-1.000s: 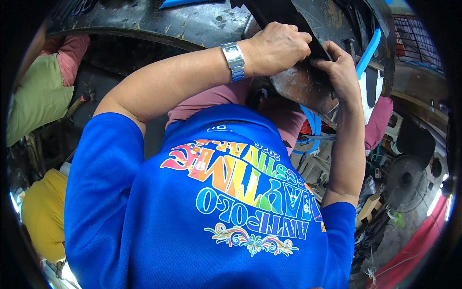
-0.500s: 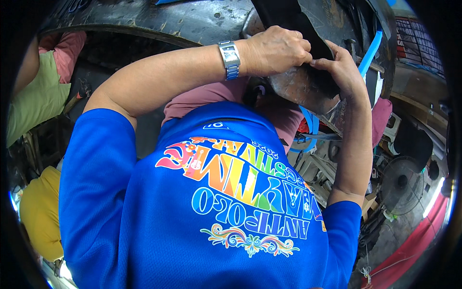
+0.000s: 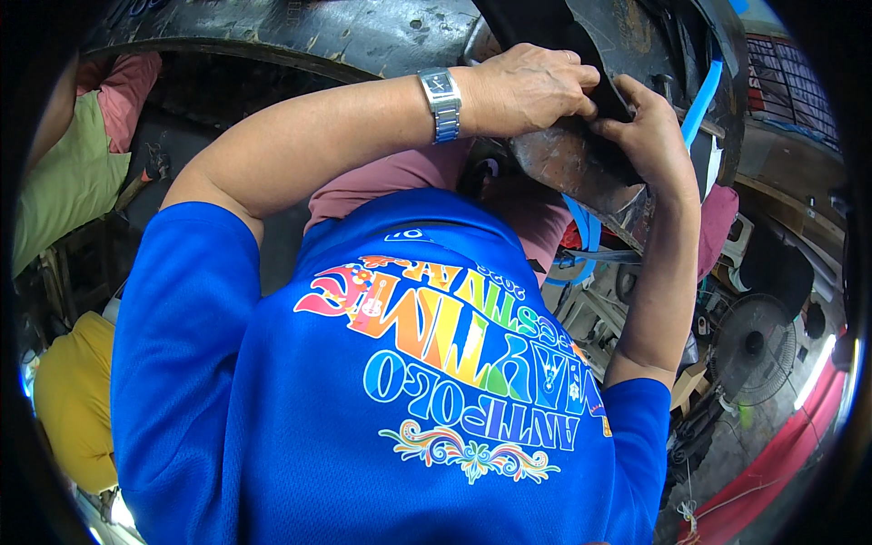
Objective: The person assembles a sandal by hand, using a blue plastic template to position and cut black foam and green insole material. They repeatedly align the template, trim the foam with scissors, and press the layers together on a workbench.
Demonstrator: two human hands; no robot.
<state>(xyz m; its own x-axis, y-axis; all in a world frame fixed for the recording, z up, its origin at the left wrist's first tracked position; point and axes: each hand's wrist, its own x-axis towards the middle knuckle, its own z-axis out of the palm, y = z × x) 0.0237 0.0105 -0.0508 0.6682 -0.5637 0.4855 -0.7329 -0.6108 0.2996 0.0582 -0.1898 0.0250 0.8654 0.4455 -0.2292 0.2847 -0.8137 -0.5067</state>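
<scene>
A long black leather-like strip (image 3: pixel 536 27) runs from the far edge of the view down over a worn grey-brown slab (image 3: pixel 556 156) at the near edge of the table. My left hand (image 3: pixel 531 89), with a metal watch on its wrist, reaches across from the left. Its bent fingers press together on the strip's edge, and the fingertips are partly hidden. Close by on the right, my right hand (image 3: pixel 652 136) pinches the same strip between thumb and fingers. Below the hands, the strip's end lies dark against the slab.
The dark, scuffed table (image 3: pixel 363 56) curves across the top. A blue strap (image 3: pixel 701 104) hangs at its right side. To the right stand a fan (image 3: pixel 754 343) and clutter on the floor. Another person's pink sleeve and light green garment (image 3: pixel 77 186) show at the left.
My left hand has slid slightly to the right along the strip. My right hand has shifted a little, and both still grip the strip.
</scene>
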